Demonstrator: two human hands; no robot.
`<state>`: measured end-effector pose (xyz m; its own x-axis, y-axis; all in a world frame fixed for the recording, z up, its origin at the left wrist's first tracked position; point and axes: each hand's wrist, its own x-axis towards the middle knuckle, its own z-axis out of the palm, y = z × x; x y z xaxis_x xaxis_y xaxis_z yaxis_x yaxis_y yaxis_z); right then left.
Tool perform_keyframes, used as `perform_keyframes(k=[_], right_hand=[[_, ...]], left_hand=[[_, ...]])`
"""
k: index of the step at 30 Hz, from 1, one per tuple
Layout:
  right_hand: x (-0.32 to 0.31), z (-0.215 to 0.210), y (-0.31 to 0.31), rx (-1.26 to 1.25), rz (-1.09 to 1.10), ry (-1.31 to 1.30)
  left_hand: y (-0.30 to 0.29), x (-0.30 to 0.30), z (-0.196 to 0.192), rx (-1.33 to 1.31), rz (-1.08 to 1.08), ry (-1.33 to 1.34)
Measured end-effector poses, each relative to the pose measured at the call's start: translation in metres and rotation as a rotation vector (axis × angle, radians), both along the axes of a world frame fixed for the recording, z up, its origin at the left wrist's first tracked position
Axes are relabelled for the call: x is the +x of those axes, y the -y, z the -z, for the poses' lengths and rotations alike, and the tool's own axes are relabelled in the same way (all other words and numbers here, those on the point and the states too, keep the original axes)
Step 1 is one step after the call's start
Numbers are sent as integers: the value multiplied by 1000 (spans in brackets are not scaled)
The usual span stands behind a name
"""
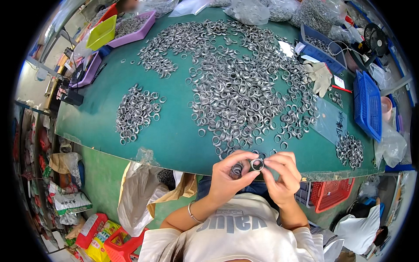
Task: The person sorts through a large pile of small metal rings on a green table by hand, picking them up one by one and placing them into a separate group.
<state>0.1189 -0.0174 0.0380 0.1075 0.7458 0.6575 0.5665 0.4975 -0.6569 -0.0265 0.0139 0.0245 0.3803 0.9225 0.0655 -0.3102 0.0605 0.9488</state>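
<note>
Close to the table's front edge, a grey metal ring (252, 167) is pinched between the fingertips of my left hand (224, 175) and my right hand (282, 180). Several more rings (236, 170) are tucked in the palm of my left hand. Right beyond my fingers spreads a large heap of similar metal rings (238, 94) on the green table (174, 131). A smaller ring pile (136, 111) lies to the left, another small pile (349, 151) to the right.
An open paper sack (137, 192) hangs at the front edge, left of me. Purple tray (131, 32), yellow-green bin (101, 33), and blue basket (367, 105) stand along the sides. A work glove (320, 77), plastic bag (330, 120) and small fan (375, 39) are at right.
</note>
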Motion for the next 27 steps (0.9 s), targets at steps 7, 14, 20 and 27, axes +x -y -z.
perform_keyframes(k=[7,14,20,27], right_hand=[[-2,4,7,-164,-101,-317],[2,3,13,-400,-219,-631],[13,9,10,-665,-303,-797],[119,29,-91,-713,-89,-899]], left_hand=[[-1,-1,-2,129,-20,-34],[-1,1,0,145,-8,-60],[-5,7,-3,89,33,-177],[-8,-18,33,-33,-96,-315]])
